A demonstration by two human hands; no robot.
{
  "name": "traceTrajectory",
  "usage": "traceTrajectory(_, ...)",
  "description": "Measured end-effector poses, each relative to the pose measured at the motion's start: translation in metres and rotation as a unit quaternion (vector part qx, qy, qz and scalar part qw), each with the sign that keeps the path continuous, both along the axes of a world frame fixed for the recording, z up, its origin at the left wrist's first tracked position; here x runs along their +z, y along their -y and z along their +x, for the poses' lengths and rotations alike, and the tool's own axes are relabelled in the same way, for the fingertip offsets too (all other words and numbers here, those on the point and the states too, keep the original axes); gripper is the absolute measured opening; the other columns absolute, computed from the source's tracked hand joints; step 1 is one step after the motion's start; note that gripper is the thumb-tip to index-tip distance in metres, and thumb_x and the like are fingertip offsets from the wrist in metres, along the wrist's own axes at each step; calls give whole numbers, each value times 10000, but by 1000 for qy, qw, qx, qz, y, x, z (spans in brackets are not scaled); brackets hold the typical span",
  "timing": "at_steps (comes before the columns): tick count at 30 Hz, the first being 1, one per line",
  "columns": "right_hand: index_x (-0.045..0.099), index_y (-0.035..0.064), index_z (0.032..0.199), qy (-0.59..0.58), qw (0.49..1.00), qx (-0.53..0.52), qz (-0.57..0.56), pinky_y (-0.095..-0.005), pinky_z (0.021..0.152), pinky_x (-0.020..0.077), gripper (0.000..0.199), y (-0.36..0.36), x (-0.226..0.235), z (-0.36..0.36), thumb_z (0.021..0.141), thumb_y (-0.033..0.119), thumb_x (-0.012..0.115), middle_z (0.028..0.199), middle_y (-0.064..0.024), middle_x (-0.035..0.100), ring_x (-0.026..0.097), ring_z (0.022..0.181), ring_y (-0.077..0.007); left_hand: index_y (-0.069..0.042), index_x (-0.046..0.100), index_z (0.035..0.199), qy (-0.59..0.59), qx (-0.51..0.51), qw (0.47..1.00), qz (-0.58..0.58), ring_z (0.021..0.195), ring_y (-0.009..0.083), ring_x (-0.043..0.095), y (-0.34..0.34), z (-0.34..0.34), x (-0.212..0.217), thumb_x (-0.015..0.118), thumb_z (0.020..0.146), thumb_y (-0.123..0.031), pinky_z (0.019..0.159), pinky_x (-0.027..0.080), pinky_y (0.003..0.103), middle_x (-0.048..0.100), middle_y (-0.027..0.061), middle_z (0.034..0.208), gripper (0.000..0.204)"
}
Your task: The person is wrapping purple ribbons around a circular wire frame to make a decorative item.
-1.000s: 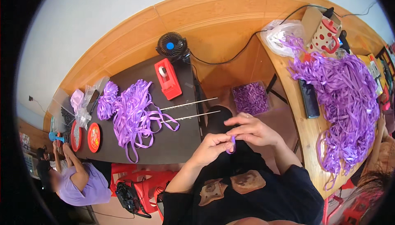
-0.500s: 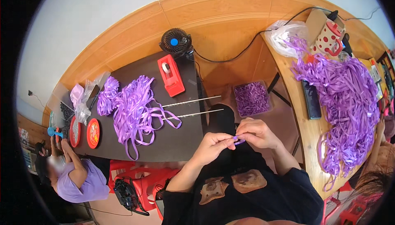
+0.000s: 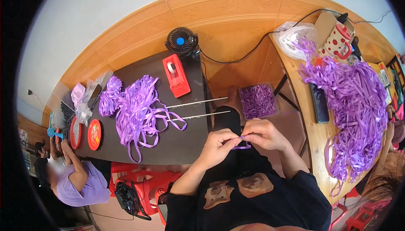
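Over my lap, my left hand [image 3: 220,145] and my right hand [image 3: 265,133] meet, thumbs and fingertips pinched together. Both grip one narrow purple ribbon [image 3: 242,147], whose short length hangs in a small loop below the fingertips. The part between the fingertips is mostly covered. To the left, a heap of purple ribbon [image 3: 139,113] lies on the dark table [image 3: 185,151], with two thin metal rods [image 3: 202,115] jutting past the table's edge from it. Beyond my hands stands a clear box [image 3: 258,101] filled with short purple ribbon pieces.
A red tape dispenser [image 3: 176,77] and a small black fan [image 3: 181,40] stand at the dark table's back. Red plates [image 3: 94,135] lie further left, near a seated person [image 3: 82,184]. The wooden table [image 3: 318,155] at right bears more ribbon, a phone [image 3: 319,103] and a dotted mug [image 3: 337,41].
Both hands have shifted slightly up and away from me, with the fingertips drawn closer together over the ribbon. My grip on it stays.
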State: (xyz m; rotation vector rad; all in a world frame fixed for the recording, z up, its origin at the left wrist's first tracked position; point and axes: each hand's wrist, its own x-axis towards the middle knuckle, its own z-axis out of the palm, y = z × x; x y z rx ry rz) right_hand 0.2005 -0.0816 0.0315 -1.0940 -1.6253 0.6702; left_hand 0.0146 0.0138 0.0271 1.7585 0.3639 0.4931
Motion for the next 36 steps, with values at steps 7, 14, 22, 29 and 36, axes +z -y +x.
traceTrajectory(7, 617, 25, 788, 28, 999, -11, 20, -351, 625, 402, 39, -7, 2, 1, 762, 48, 635, 685, -71, 580, 551, 638, -250, 39, 633, 854, -4, 19, 1000, 16, 687, 118, 569, -1, 5, 6, 598, 847, -16, 623, 438, 238, 597, 54, 743, 65)
traceTrajectory(14, 613, 30, 780, 74, 992, -6, 106, -346, 626, 389, 49, -7, 5, -3, 745, 43, 645, 681, -69, 565, 544, 637, -237, 43, 620, 822, 14, -35, 992, -123, 661, 101, 539, -3, -1, 1, 557, 882, -42, 600, 435, 246, 590, 43, 727, 122)
traceTrajectory(22, 610, 33, 854, 182, 968, 8, 172, -323, 620, 354, 176, -5, 17, 2, 691, 24, 676, 743, -52, 563, 543, 675, -214, 25, 662, 843, 5, -77, 944, -322, 629, 90, 540, -4, -2, -3, 588, 887, -116, 582, 416, 214, 609, 44, 689, 165)
traceTrajectory(29, 628, 20, 940, 193, 970, -71, 125, -329, 630, 378, 258, -1, 1, 5, 686, 19, 671, 797, -71, 603, 567, 718, -221, 27, 656, 881, 9, -35, 939, -343, 613, 86, 540, 3, -1, -8, 598, 888, -133, 558, 407, 206, 612, 41, 693, 170)
traceTrajectory(36, 630, -6, 907, 266, 938, -153, 160, -351, 643, 399, 282, 5, 4, -4, 626, -4, 650, 848, -94, 620, 577, 732, -243, 12, 623, 1016, -15, -62, 932, -358, 652, 77, 578, 11, -1, -8, 585, 897, -113, 565, 425, 198, 616, 29, 738, 177)
